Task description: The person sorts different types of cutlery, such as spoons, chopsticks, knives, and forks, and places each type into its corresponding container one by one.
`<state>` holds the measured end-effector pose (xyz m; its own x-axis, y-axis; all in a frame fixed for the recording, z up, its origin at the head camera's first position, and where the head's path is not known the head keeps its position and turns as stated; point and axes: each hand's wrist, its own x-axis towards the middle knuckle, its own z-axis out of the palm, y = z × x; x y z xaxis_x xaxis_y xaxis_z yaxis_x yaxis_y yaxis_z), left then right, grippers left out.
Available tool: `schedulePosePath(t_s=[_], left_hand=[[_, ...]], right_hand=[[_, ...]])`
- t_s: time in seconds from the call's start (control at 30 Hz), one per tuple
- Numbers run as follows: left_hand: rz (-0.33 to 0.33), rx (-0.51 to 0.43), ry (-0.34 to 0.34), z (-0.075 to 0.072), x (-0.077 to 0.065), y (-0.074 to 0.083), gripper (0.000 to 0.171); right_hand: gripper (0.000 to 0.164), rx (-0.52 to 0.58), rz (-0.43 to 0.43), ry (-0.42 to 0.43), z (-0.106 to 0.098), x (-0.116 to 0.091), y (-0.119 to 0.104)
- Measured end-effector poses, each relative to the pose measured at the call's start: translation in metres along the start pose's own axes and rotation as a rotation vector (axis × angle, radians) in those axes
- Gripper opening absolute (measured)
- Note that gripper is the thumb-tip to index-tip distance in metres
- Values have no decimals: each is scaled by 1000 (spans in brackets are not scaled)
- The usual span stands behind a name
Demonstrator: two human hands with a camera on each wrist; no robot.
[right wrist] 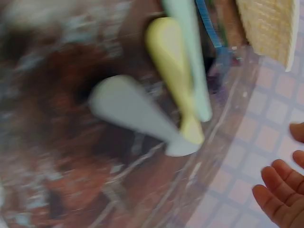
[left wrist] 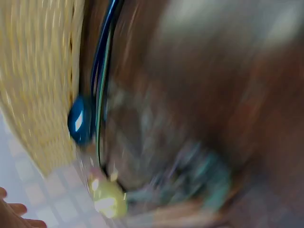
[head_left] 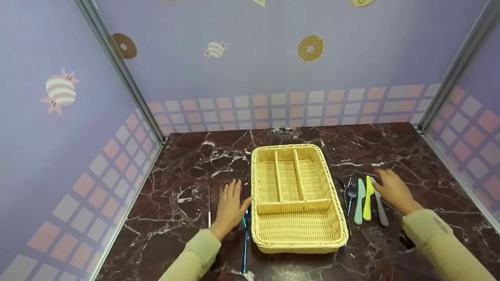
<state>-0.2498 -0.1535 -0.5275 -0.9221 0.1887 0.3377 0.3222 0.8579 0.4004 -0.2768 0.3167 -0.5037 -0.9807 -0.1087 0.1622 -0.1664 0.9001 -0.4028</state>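
Sleeves (head_left: 199, 249): yours come in from the near edge, one on either side of the basket.
Blue cutlery (head_left: 245, 248): just left of the basket, roughly lined up with its long side, so your left hand is the closer one.
Left hand (head_left: 229, 207): fingers pretty straight, nothing in them. Your thumb's right by the basket wall; can't tell if it touches.
Grey knife (head_left: 381, 210): handle toward you, blade pointing away and leaning left. I'd say this angle matters most: it's just left of your right hand, which sits up by the blade end, with the handle back nearer you.
Right hand (head_left: 394, 192): fingers loose and apart, no grip on anything. Way nearer that knife than your left.
Yellow knife (head_left: 367, 201) and mint knife (head_left: 359, 203): next ones over to the left, blades away too.
Fork (head_left: 352, 190): between those and the basket, tines pointing away.
Basket (head_left: 297, 205): between your hands, wide section nearest you, three narrow ones behind.
Wall (head_left: 265, 66): way at the back, donuts and candy.
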Motion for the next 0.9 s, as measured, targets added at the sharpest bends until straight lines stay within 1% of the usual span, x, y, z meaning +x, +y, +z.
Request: schedulePosePath(t_s=[0.07,0.17,0.23,0.3,0.4,0.6,0.67,0.73,0.8,0.9], left_hand=[[8,-22,-23,1,-13,3,65],[21,-62,-44,4,-27,6,63],[22,-88,-63,5,-34,9,61],[18,-109,-82,7,-38,11,59],[14,-128,-98,9,-39,14,55],[48,-124,-87,16,-37,19,47],[66,-110,-88,17,-37,21,46],[75,-98,-92,17,-37,23,46],[79,-87,-100,16,-37,24,46],[75,-71,-111,16,-36,25,46]], right_hand=[[38,-2,20,-32,7,-8,10],[32,11,47,-112,17,-18,23],[31,27,69,-162,23,-23,30],[31,51,103,-191,27,-26,33],[32,78,143,-201,29,-29,33],[13,124,176,-260,28,-36,25],[18,136,203,-281,27,-37,24],[24,166,256,-310,27,-37,25],[26,224,327,-356,25,-36,27],[19,312,414,-413,22,-34,31]])
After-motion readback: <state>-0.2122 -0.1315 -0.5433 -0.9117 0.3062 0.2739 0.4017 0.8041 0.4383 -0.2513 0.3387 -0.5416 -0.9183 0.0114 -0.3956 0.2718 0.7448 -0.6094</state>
